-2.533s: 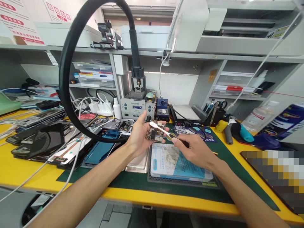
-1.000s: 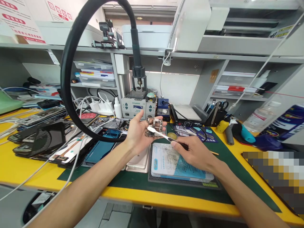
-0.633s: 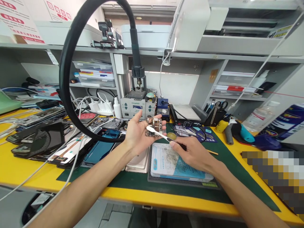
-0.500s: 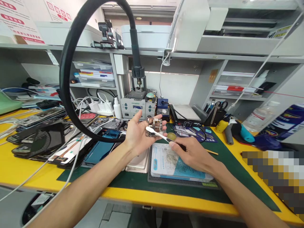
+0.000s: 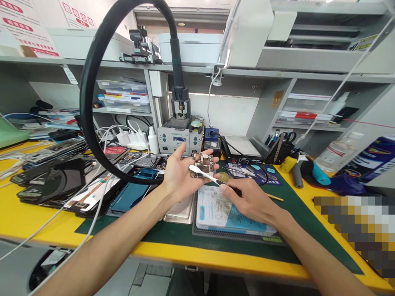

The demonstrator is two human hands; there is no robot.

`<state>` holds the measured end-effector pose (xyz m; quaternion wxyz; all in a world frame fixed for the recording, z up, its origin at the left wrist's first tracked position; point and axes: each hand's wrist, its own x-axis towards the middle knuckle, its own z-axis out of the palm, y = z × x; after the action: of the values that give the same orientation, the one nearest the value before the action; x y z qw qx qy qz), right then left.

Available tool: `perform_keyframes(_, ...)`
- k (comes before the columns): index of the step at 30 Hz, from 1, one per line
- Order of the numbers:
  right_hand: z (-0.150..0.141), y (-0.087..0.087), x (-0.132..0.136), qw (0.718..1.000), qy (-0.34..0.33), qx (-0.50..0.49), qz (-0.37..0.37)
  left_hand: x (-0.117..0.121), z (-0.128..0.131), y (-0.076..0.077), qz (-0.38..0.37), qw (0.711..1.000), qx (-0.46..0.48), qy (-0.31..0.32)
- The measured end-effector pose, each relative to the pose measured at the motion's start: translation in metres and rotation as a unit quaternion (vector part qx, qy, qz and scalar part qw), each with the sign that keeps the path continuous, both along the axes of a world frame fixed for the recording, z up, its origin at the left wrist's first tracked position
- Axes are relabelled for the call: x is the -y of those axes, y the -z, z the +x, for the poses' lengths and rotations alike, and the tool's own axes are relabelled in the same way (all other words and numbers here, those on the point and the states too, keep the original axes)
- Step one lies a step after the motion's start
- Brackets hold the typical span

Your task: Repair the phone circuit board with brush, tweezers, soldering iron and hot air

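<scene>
My left hand (image 5: 179,174) is turned palm up, its thumb spread away. Across its fingers lies a small phone circuit board (image 5: 210,161) with metal parts and gaps in it. My right hand (image 5: 249,199) pinches the dark handle of a toothbrush (image 5: 202,171), whose white head points left. That head is over the board's lower left part; whether the bristles touch it I cannot tell. Below the right hand are a blue-and-white booklet or packet (image 5: 212,211) and a dark mat under it. A round yellowish thing (image 5: 222,177) shows just behind the brush handle.
A hot-air station (image 5: 177,139) stands behind my hands, its thick black hose (image 5: 88,102) looping at left. Phone parts (image 5: 55,179) and a blue phone panel (image 5: 131,193) lie to the left. On the right are a tool holder (image 5: 279,152), a clear bottle (image 5: 338,152) and a screwdriver (image 5: 296,174).
The circuit board and the left fingers have shifted slightly to the right under the toothbrush. My right hand stays in nearly the same place, and the whole view has moved a little.
</scene>
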<state>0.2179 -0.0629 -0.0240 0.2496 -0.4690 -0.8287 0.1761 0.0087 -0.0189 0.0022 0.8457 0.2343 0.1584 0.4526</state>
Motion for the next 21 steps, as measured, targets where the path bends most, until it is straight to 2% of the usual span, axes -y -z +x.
perform_keyframes(21,0.0013,0.0006,0.0001,1.000,-0.014,-0.002,-0.001,-0.0006,-0.0041,-0.0032,-0.005,1.000,-0.006,-0.006)
